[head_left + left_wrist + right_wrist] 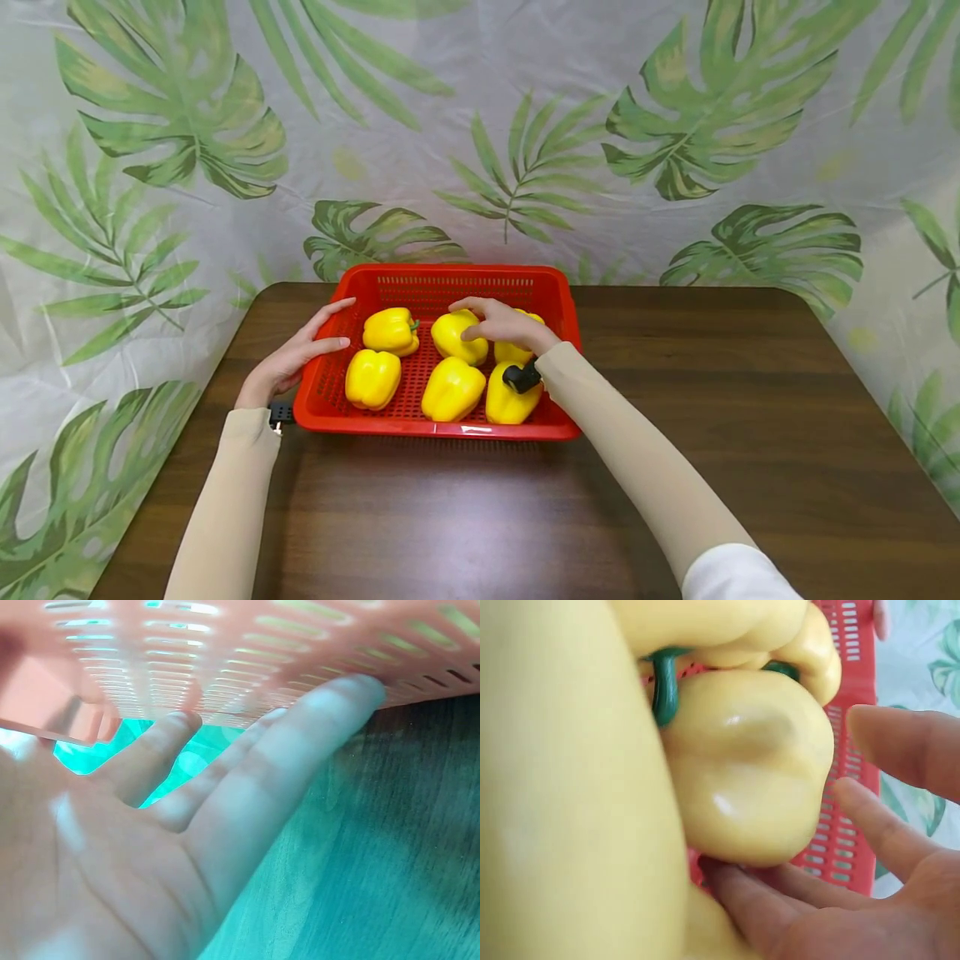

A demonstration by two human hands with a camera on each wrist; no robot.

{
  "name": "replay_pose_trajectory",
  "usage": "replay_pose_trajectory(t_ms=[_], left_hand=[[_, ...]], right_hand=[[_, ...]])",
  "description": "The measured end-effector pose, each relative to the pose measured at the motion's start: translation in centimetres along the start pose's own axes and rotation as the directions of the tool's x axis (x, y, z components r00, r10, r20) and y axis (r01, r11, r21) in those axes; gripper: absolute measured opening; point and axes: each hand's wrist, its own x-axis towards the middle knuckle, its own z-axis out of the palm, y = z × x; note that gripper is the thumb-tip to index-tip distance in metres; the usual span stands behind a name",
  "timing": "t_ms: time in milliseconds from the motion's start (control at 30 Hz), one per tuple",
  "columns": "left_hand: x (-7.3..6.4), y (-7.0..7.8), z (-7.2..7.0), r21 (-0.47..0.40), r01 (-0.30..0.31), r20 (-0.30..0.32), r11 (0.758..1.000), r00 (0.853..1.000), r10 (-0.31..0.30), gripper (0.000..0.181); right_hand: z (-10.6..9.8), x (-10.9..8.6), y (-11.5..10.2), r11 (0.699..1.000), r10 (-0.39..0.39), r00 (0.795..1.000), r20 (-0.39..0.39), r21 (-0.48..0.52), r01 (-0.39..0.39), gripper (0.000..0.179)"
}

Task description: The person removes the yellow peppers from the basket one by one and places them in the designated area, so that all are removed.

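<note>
"Where's the left hand?"
"At the left end of the red basket, open, fingers nearly straight against its outer wall, thumb by the rim."
"And the right hand?"
"Spread loosely around a yellow pepper, with a gap at the thumb, so not clasping it."
"Where's that pepper?"
"Inside the basket, middle of the far row, among five other peppers. The basket sits at the tabletop's far side."
</note>
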Motion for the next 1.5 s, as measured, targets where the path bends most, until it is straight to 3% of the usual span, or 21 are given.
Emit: replay_pose_trajectory(t_ms=[400, 1500], left_hand=[[-0.21, 0.03, 0.10, -0.008, -0.008, 0.000, 1.000, 1.000, 0.008, 0.067], [-0.07, -0.16, 0.19, 0.005, -0.040, 0.008, 0.999, 0.999, 0.040, 0.065]], right_hand=[[0.78, 0.31, -0.37, 0.997, 0.053, 0.998, 0.014, -0.049, -0.052, 0.060], [0.35, -0.32, -0.01, 0.998, -0.062, 0.997, -0.040, 0.005, 0.062, 0.056]])
